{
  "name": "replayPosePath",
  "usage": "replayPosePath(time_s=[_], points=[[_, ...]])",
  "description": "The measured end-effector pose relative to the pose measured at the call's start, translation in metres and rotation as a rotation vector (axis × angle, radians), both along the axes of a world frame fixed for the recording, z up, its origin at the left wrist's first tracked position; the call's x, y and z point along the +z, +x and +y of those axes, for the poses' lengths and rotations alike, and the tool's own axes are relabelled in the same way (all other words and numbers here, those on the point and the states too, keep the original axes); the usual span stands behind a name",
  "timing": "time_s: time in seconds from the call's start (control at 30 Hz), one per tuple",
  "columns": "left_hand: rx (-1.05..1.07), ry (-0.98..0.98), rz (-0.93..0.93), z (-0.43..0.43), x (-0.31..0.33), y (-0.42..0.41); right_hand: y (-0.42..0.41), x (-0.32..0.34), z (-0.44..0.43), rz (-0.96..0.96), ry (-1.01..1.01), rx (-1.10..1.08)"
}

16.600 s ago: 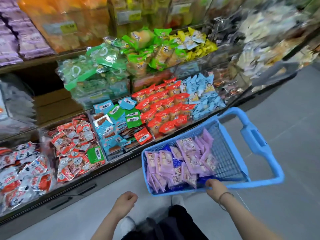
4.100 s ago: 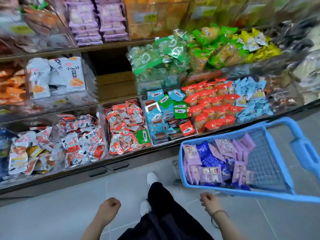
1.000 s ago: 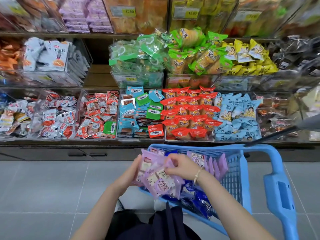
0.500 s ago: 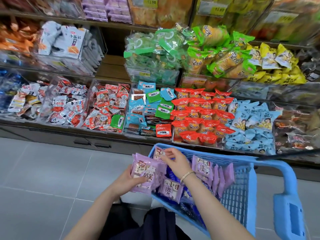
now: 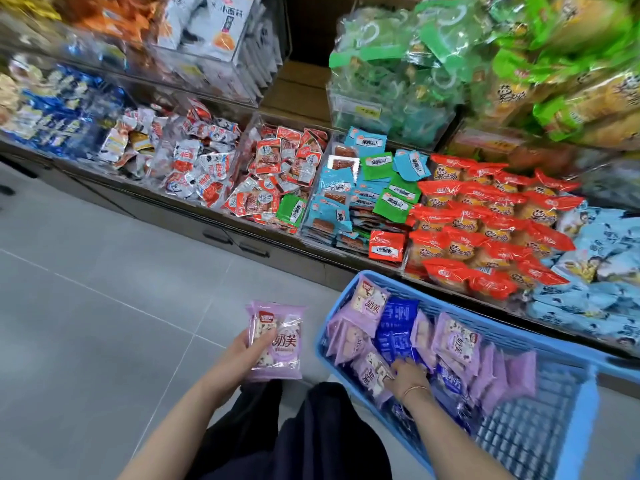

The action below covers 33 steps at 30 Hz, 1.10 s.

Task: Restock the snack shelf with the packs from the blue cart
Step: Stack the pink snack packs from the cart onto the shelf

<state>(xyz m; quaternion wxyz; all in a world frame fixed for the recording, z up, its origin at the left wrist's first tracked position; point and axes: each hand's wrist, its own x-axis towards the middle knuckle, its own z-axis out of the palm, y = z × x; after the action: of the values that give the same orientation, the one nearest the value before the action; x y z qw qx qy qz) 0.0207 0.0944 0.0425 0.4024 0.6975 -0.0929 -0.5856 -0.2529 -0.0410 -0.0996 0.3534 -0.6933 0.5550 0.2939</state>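
While the blue plastic mesh cart (image 5: 485, 323) stands at about 4 o'clock in the view, a small stack of lilac plastic snack packs (image 5: 277, 341) is held outside it, just off its 9 o'clock end, over the grey tiled floor (image 5: 104, 306). This stack is gripped by the left hand (image 5: 247, 348), with the thumb curled over the front of the top pack and the fingers hidden behind. The right hand (image 5: 408, 377), with a thin bracelet (image 5: 415, 389) at its wrist, is lowered into the cart, and its fingers are laid toward 10 o'clock on a lilac pack lying there; whether that pack is pinched or only touched cannot be told. More lilac packs of the same kind (image 5: 457, 341) are seen standing and leaning in the cart, with dark blue foil packs (image 5: 396, 323) between them. The long snack shelf (image 5: 242, 244) runs from 9 o'clock to 3 o'clock beyond the cart. On its lowest tier, red-and-white sachets (image 5: 273, 181) are piled at 12 o'clock, flat blue and green sachets (image 5: 374, 188) lie beside them toward 1 o'clock, orange-red wrapped cakes (image 5: 485, 233) are stacked at 2 o'clock, and pale blue packs (image 5: 595, 271) are heaped at 3 o'clock. Dark trousers (image 5: 311, 438) are seen at 6 o'clock.
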Motion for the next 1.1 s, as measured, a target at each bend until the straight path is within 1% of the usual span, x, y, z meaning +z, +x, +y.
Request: replayPosePath(time_s=[0.13, 0.23, 0.3, 0.33, 0.4, 0.47, 0.57, 0.63, 0.73, 0.83, 0.9, 0.97, 1.03, 1.1], points=[[-0.022, 0.008, 0.008, -0.003, -0.001, 0.000, -0.005, 0.005, 0.000, -0.185, 0.072, -0.247], [-0.067, 0.021, -0.021, -0.013, -0.001, -0.003, -0.012, 0.028, 0.000, -0.326, 0.054, -0.442], [-0.108, 0.029, -0.085, -0.022, 0.001, -0.006, -0.017, 0.051, -0.004, -0.466, 0.006, -0.527], [-0.144, 0.032, -0.130, -0.028, 0.001, -0.007, -0.018, 0.067, -0.007, -0.542, -0.002, -0.530], [-0.241, 0.027, -0.200, -0.040, 0.003, -0.012, -0.016, 0.103, -0.016, -0.664, 0.043, -0.441], [-0.323, 0.010, -0.213, -0.052, 0.004, -0.018, -0.006, 0.137, -0.027, -0.700, 0.117, -0.292], [-0.461, -0.010, -0.239, -0.068, 0.008, -0.030, 0.019, 0.168, -0.039, -0.753, 0.168, -0.112], [-0.550, -0.015, -0.282, -0.075, 0.012, -0.037, 0.037, 0.174, -0.042, -0.812, 0.148, -0.113], [-0.597, -0.049, -0.188, -0.080, 0.018, -0.044, 0.058, 0.173, -0.046, -0.864, 0.089, -0.227], [-0.562, -0.044, -0.107, -0.081, 0.017, -0.044, 0.074, 0.169, -0.042, -0.940, 0.068, -0.228], [-0.523, -0.027, -0.103, -0.080, 0.014, -0.041, 0.083, 0.164, -0.038, -0.969, 0.013, -0.238], [-0.473, -0.003, -0.110, -0.078, 0.010, -0.035, 0.089, 0.155, -0.036, -0.990, -0.023, -0.362], [-0.411, 0.022, -0.103, -0.072, 0.008, -0.026, 0.088, 0.140, -0.038, -0.972, -0.016, -0.582], [-0.336, 0.059, -0.102, -0.063, 0.005, -0.016, 0.080, 0.115, -0.041, -0.874, 0.024, -0.804]])
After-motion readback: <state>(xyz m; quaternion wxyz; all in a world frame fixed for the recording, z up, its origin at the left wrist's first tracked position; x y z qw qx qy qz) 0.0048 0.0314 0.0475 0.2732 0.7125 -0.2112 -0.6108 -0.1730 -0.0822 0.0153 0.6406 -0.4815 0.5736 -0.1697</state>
